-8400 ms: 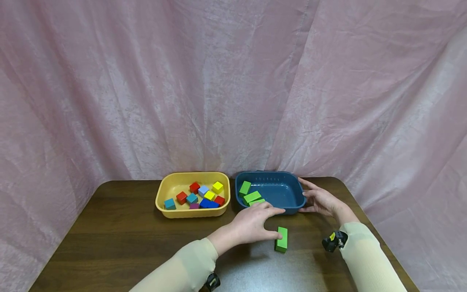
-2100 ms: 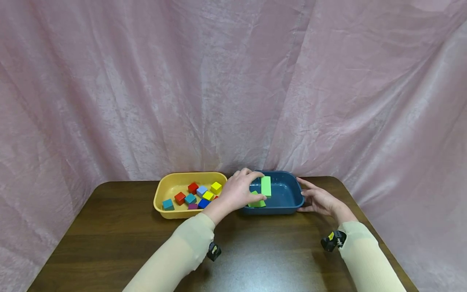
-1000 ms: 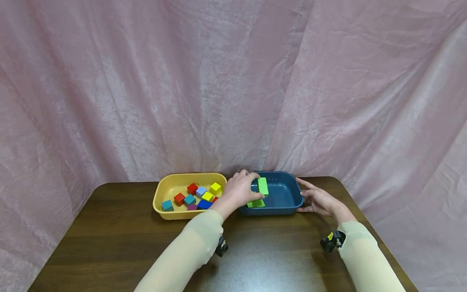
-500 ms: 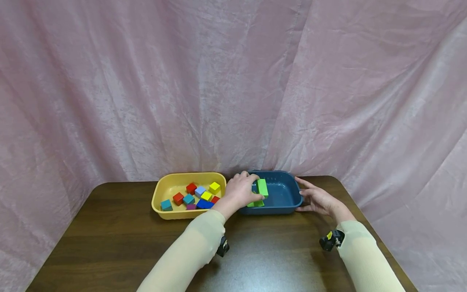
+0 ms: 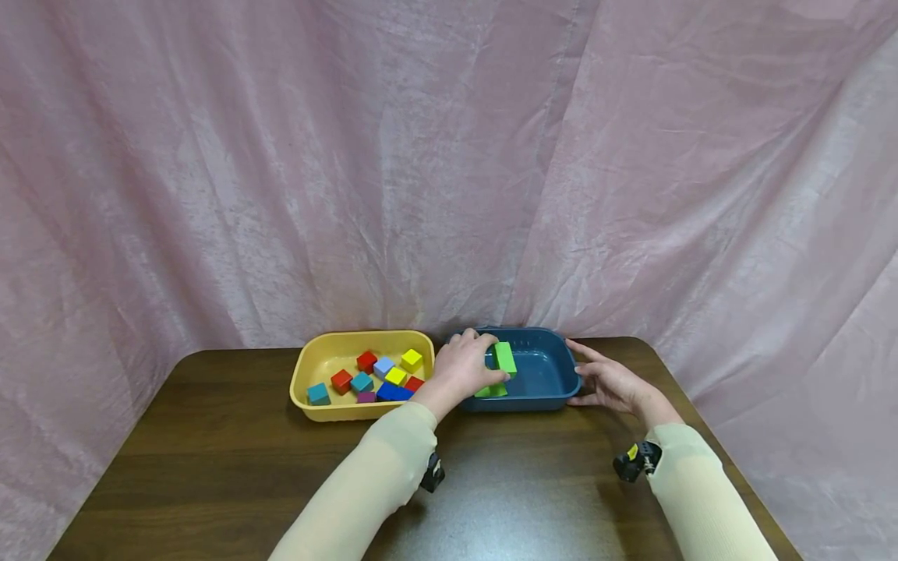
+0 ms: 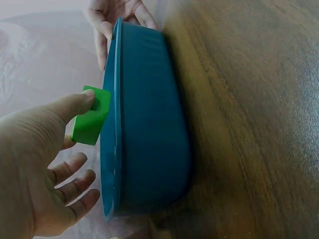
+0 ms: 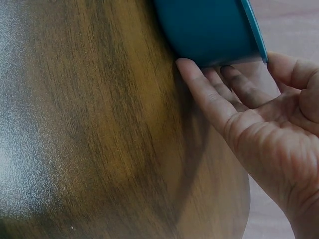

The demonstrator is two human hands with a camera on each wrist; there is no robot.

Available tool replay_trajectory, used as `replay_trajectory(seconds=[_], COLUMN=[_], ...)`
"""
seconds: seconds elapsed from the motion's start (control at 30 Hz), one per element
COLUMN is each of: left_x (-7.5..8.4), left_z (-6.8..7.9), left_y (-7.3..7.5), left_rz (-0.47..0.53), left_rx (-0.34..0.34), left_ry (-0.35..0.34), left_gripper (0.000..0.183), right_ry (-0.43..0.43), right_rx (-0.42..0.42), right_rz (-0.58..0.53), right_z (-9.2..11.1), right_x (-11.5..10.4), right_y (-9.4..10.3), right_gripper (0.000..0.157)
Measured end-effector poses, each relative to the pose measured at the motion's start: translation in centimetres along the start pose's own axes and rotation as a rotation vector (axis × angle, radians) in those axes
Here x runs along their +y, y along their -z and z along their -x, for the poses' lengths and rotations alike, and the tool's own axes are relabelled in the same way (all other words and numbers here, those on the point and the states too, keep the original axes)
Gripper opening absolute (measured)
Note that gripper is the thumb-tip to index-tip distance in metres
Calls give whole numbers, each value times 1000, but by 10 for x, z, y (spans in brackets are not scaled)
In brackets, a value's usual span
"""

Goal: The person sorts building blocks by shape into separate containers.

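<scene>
My left hand is over the left part of the blue basin, pinching a green rectangular block between thumb and forefinger. In the left wrist view the held block is at the level of the basin's rim, its other fingers spread below. More green shows in the basin beneath the thumb, and the hand hides the rest of that corner. My right hand rests its extended fingers against the basin's right end. In the right wrist view a fingertip meets the lower wall, while the thumb is at the rim.
A yellow basin stands just left of the blue one. Several small cubes lie in it, among them a red cube, a yellow cube and a teal cube. Both basins sit at the wooden table's far edge, before a pink curtain.
The green block that lay on the table is now in my left hand over the blue basin. Over the last second that hand has barely moved. The right hand has stayed at the basin.
</scene>
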State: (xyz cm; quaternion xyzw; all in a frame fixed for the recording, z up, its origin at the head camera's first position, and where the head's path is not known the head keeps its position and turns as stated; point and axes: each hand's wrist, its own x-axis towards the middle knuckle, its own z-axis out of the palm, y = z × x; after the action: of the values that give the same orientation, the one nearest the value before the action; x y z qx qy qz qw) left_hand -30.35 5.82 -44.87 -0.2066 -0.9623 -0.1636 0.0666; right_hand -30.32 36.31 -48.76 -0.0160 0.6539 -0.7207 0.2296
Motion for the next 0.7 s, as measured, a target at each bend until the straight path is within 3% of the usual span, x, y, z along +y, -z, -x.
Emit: replay_trajectory(seconds=[0.17,0.7], left_x=[-1,-9], left_z=[1,8], left_y=[-1,6], left_rz=[59,72], left_rx=[7,37], left_ry=[15,-13], left_gripper=[71,72], right_ry=[0,-5], right_rx=[-3,5], right_rz=[4,6], right_z=[0,2], right_x=[1,0], right_y=[-1,-1], right_gripper=[62,62])
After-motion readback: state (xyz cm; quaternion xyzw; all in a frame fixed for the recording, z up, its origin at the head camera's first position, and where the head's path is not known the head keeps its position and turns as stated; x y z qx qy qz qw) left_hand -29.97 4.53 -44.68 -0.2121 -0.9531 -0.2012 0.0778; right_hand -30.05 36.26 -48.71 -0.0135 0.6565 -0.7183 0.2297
